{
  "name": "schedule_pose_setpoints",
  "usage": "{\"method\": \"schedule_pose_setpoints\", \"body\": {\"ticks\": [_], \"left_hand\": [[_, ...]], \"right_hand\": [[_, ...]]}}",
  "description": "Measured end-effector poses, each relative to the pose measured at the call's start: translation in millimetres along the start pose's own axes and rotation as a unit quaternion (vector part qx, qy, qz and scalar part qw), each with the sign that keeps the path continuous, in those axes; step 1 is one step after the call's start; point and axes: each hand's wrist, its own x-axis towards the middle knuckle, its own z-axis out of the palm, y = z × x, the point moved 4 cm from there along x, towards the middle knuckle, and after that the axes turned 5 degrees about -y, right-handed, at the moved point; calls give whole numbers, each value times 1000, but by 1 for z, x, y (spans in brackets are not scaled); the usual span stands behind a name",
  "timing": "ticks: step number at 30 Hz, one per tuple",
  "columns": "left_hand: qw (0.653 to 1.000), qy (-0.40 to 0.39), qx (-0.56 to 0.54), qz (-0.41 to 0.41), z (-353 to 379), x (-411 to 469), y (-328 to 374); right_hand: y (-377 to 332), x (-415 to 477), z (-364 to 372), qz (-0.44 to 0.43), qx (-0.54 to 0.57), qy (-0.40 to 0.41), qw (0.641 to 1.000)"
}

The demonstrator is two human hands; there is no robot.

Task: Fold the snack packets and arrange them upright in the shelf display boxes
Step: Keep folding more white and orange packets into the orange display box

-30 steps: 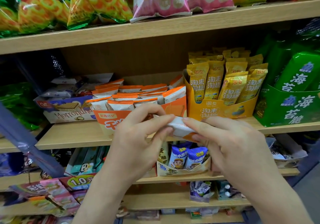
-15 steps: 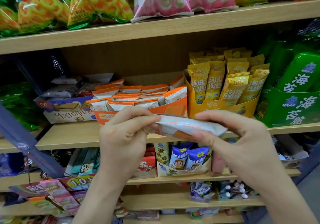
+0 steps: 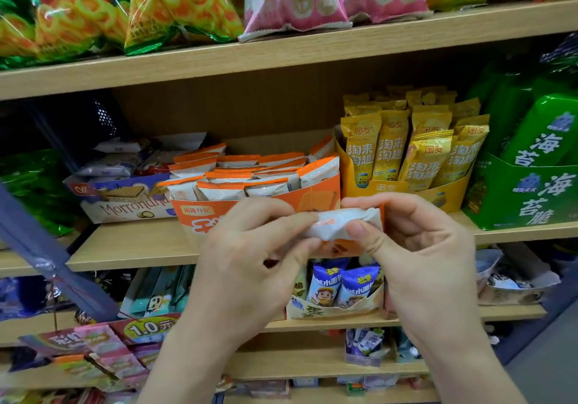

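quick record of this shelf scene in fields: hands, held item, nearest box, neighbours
held item: white and orange packet, crumpled, lying sideways in front of the shelf
left hand: pinches the packet's left end
right hand: pinches its right end
nearest box: orange display box, matching packets standing upright inside
to its right: yellow display box, then green display box
to its left: wafer box
held packet in a box: not yet

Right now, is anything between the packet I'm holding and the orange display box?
Nothing visible. The left hand and right hand pinch the packet just in front of the orange display box. Its open top is crowded with upright packets; a free slot is hard to see.
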Motion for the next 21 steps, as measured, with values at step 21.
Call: {"method": "schedule_pose_setpoints", "body": {"ticks": [21], "left_hand": [[983,75,-166,-29,13,-1,8]], "right_hand": [[2,1,9,61,29,-42,997]]}}
